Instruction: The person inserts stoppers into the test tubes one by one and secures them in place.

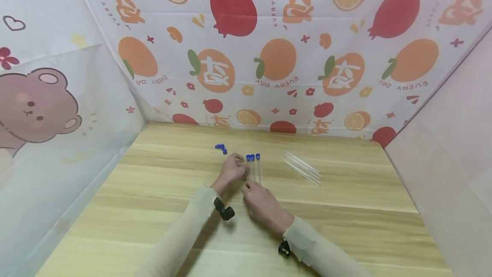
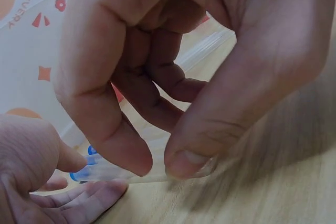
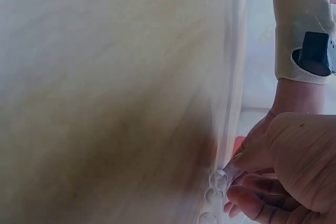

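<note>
Three clear test tubes with blue caps point(image 1: 252, 157) lie side by side on the table, caps away from me. My left hand point(image 1: 232, 168) is beside the capped ends; in the left wrist view its fairly straight fingers point(image 2: 89, 200) lie along the table by a blue cap point(image 2: 79, 175). At the near ends, my right hand point(image 1: 265, 204) pinches a test tube between curled thumb and index finger. The right wrist view shows the rounded tube bottoms point(image 3: 214, 195) in a row, right at the fingertips of my right hand point(image 3: 294, 177).
Several loose blue caps point(image 1: 221, 147) lie beyond my left hand. To the right, several clear tubes without caps point(image 1: 303, 168) lie slanted on the wooden table point(image 1: 346, 221). A fruit-print cloth point(image 1: 246, 54) hangs along the back edge, with more cloth at both sides.
</note>
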Demonstrator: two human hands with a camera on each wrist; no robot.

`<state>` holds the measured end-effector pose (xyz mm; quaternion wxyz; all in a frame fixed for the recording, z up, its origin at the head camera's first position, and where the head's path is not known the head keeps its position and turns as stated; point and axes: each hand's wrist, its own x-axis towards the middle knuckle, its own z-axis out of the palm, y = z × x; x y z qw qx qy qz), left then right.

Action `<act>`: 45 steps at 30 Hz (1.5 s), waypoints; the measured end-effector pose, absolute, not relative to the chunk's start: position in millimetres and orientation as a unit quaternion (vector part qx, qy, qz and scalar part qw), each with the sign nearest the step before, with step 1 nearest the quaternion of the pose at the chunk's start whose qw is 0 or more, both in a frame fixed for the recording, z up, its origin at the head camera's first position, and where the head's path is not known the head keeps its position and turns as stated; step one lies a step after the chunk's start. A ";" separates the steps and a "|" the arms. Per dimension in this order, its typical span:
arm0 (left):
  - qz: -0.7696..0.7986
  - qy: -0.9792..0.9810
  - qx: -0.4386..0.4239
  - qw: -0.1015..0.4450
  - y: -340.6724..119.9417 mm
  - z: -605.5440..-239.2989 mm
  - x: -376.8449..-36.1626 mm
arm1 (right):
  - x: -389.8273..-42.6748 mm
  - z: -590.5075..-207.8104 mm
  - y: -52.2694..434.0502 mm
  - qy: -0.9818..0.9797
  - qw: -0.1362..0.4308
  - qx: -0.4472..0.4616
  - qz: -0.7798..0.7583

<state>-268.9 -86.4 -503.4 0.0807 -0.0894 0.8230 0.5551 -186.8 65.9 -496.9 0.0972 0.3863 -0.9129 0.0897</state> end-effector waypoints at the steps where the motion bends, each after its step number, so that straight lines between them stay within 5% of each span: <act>1: 0.552 0.825 -0.089 0.080 -86.6 -502.7 -268.8 | -187.4 -496.4 66.3 -0.913 0.097 0.386 0.091; 33: 0.507 0.856 -0.080 0.067 -88.4 -495.5 -263.0 | -210.3 -469.8 85.7 -0.924 0.117 0.353 0.095; 45: 0.453 0.890 -0.043 0.027 -98.3 -488.3 -252.9 | -233.2 -455.7 113.3 -0.901 0.231 0.353 0.104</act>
